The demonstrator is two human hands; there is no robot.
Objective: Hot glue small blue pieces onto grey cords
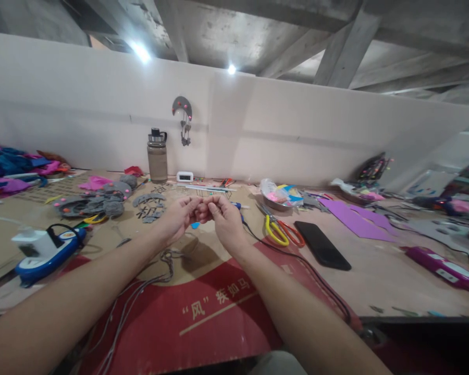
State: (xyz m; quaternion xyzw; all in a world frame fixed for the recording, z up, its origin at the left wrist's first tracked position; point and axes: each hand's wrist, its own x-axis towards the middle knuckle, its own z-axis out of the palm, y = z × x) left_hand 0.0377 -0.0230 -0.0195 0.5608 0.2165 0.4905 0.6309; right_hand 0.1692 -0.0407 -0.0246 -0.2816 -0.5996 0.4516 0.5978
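My left hand (183, 216) and my right hand (227, 221) meet above the cardboard sheet, fingertips pinched together and almost touching. Whatever lies between the fingers is too small or hidden to make out. Under and to the left of the hands, a bundle of grey cord (167, 263) trails toward the front edge. Cut grey felt pieces (150, 204) lie beyond my left wrist. Just past my right hand, the blue end of a corded tool (237, 205) shows, its black cable running right. The red and tan cardboard (219, 333) spreads beneath both forearms.
At right lie scissors with yellow and orange handles (277, 232), a black phone (322, 245), purple felt (355, 220) and a magenta device (440, 265). A blue power strip (49, 260) sits left. A bottle (157, 159) and small clock (185, 177) stand by the wall.
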